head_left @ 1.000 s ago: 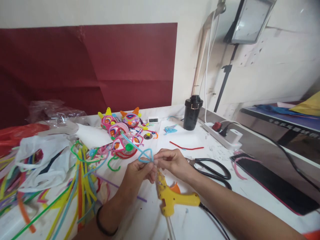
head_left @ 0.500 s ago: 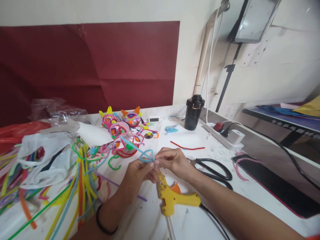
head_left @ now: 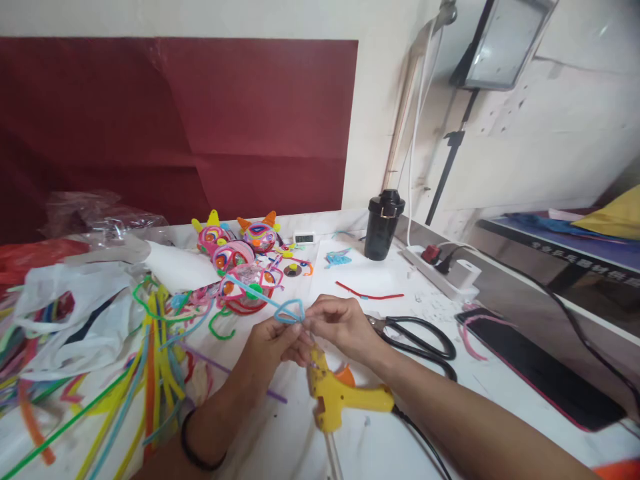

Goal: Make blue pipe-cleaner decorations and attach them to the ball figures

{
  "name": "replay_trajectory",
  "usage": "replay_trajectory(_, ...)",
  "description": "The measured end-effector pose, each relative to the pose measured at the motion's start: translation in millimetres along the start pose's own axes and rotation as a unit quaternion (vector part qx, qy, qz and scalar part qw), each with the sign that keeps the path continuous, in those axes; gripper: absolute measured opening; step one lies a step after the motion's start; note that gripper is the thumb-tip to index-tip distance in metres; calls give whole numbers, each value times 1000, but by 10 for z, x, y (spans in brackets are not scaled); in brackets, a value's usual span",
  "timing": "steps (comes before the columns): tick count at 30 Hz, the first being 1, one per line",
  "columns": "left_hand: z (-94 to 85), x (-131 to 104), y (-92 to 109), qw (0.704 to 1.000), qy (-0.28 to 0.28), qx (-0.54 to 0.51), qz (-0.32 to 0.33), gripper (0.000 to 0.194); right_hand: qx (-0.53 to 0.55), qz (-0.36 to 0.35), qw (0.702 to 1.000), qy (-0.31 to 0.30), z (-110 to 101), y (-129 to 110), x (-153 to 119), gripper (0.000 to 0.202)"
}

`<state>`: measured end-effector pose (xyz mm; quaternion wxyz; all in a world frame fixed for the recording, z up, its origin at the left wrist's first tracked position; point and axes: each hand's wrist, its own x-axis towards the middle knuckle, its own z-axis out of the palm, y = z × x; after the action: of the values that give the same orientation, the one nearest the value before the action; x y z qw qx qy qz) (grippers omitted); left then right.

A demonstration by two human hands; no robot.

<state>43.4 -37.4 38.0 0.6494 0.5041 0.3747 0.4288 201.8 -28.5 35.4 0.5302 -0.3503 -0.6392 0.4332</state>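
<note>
A light blue pipe cleaner point(head_left: 289, 311), bent into a loop with a long straight tail, is pinched between both hands above the table. My left hand point(head_left: 277, 342) grips it from the left, thumb and fingers closed at the base of the loop. Fingertips of my right hand point(head_left: 340, 325) close on the same spot from the right. Just below the hands lies a yellow glue gun point(head_left: 345, 399) with an orange trigger and a clear glue stick at its rear. Behind the loop sits a round pink-and-red decorated piece point(head_left: 250, 288) with orange eyes and a green nose.
Loose coloured pipe cleaners point(head_left: 155, 353) and a white bag point(head_left: 80, 320) crowd the left. Black-handled scissors point(head_left: 420, 337), a tablet-like black device point(head_left: 540, 370) and a power strip point(head_left: 440, 273) lie right. A black bottle point(head_left: 384, 227) stands behind; a red pipe cleaner point(head_left: 370, 293) lies nearer.
The whole view has shifted slightly, with things on the table appearing a little further left. Both hands keep their pinch on the blue pipe cleaner, almost unchanged.
</note>
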Motion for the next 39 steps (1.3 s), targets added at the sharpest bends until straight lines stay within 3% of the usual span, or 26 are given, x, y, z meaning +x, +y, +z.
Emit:
replay_trajectory(7, -50, 39, -22, 997, 34, 33, 65, 18, 50, 98, 994, -23, 2, -89, 2, 17)
replay_trajectory(12, -41, 44, 15, 992, 62, -6, 108, 40, 78, 144, 986, -26, -17, -112, 23, 9)
replay_trajectory(15, -32, 38, 36, 991, 51, -21, 122, 41, 99, 158, 982, -30, -25, -100, 34, 4)
replay_trajectory(30, -89, 54, -53, 992, 58, -48, 101, 23, 137, 187, 972, -32, -27, -59, 28, 4)
replay_trajectory(39, -51, 47, -72, 990, 110, -45, 82, 24, 125, 180, 975, -25, -15, -60, 29, 5)
